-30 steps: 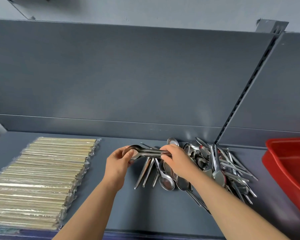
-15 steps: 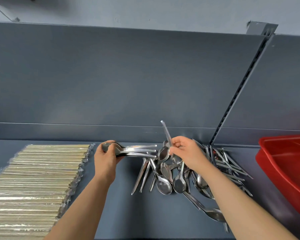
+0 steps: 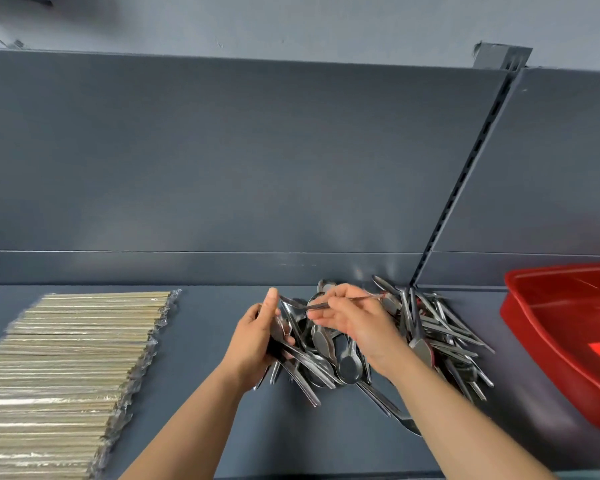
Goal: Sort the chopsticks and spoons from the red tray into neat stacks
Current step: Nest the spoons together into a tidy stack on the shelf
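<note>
The spoon (image 3: 361,298) pinched by the right hand (image 3: 359,322) should be nested, bowls aligned, into the spoon bundle (image 3: 305,359) gripped by the left hand (image 3: 252,344).

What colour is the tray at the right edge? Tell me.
The tray is red; the head view shows it.

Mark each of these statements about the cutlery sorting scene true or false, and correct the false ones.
1. The left hand grips a bunch of spoons. True.
2. The right hand is empty. False: it pinches one spoon.
3. A heap of spoons lies beside the red tray. True.
4. The chopsticks lie in the red tray. False: they lie on the shelf, left of both hands.
</note>
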`<state>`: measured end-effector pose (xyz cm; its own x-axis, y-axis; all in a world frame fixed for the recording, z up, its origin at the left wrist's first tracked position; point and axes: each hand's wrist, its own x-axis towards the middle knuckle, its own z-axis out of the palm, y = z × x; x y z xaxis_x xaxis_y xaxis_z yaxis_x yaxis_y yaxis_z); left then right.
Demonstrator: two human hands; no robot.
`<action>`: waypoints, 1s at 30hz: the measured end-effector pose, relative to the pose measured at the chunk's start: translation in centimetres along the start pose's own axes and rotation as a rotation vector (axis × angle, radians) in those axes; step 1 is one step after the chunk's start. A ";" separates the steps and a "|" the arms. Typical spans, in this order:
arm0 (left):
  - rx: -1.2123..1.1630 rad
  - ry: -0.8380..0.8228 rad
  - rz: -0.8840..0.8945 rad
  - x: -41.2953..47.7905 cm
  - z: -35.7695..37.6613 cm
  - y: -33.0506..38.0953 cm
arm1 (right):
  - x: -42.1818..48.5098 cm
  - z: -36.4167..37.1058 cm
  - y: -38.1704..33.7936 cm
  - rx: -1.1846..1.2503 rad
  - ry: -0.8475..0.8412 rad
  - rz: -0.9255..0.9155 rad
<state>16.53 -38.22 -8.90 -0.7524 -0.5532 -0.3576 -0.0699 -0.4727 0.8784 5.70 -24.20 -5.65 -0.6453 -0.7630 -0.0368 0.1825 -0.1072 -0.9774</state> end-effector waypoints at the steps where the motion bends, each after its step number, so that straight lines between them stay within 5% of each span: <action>1: -0.028 -0.038 -0.020 -0.3 0.1 -0.1 | -0.3 0.0 0.4 0.018 -0.015 0.012; 8: -0.173 -0.004 0.049 -0.9 0.1 -0.3 | -1.9 -1.6 1.5 -0.230 -0.175 0.067; 18: 0.067 0.112 0.077 -1.5 -5.1 0.1 | -0.2 -1.1 3.6 -0.971 0.051 0.108; 22: 0.058 0.134 0.046 -1.7 -5.2 -0.6 | 1.1 -0.1 3.9 -1.183 0.018 0.139; 30: 0.124 -0.106 0.070 -1.6 -4.2 -1.2 | 2.2 -0.3 2.3 -0.842 0.102 0.100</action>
<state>20.54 -39.66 -10.75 -0.8227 -0.5032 -0.2645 -0.0901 -0.3441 0.9346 4.49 -25.89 -8.02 -0.7267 -0.6780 -0.1106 -0.3437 0.4983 -0.7959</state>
